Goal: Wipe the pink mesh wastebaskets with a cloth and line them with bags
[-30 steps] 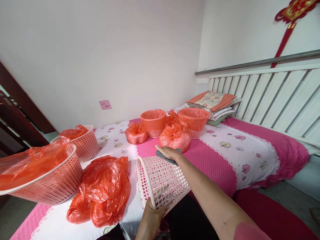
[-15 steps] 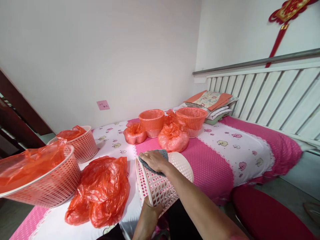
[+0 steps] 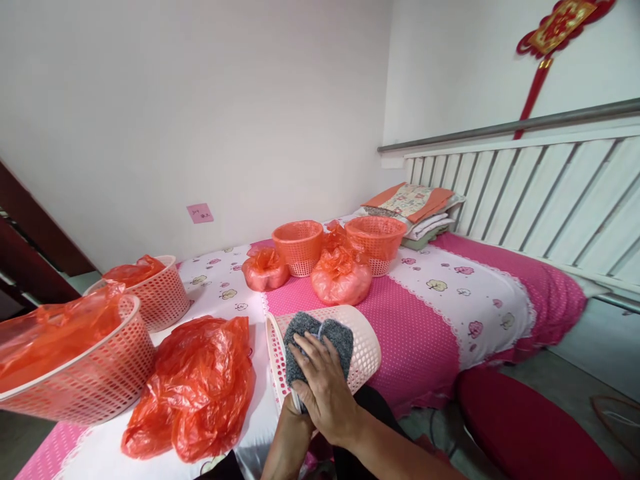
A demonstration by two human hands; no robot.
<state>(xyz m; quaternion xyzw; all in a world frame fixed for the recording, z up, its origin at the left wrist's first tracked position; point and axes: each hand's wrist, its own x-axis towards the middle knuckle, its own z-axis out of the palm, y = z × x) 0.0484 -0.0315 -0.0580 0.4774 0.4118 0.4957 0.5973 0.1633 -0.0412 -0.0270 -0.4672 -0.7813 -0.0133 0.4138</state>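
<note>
A pale pink plastic basket (image 3: pixel 369 343) with a perforated wall lies tilted on its side at the near edge of the bed. My left hand (image 3: pixel 289 432) is closed around its rim at the lower side. My right hand (image 3: pixel 323 380) presses a folded dark grey cloth (image 3: pixel 301 327) against the outside of the basket, its fingers stretched over the cloth. The cloth covers much of the basket's upper wall. To the left lies a crumpled red plastic bag (image 3: pixel 200 387).
Two pink baskets with red bags, one large (image 3: pixel 107 377) and one smaller (image 3: pixel 173 293), stand at left. Farther back are two baskets in red bags (image 3: pixel 299 250) (image 3: pixel 377 250) and bulging red bags (image 3: pixel 341 277). A red stool (image 3: pixel 525 427) stands at right.
My right hand has moved with the grey cloth from the basket's far rim down and nearer across its side, and the cloth is now more spread. My left hand keeps the rim.
</note>
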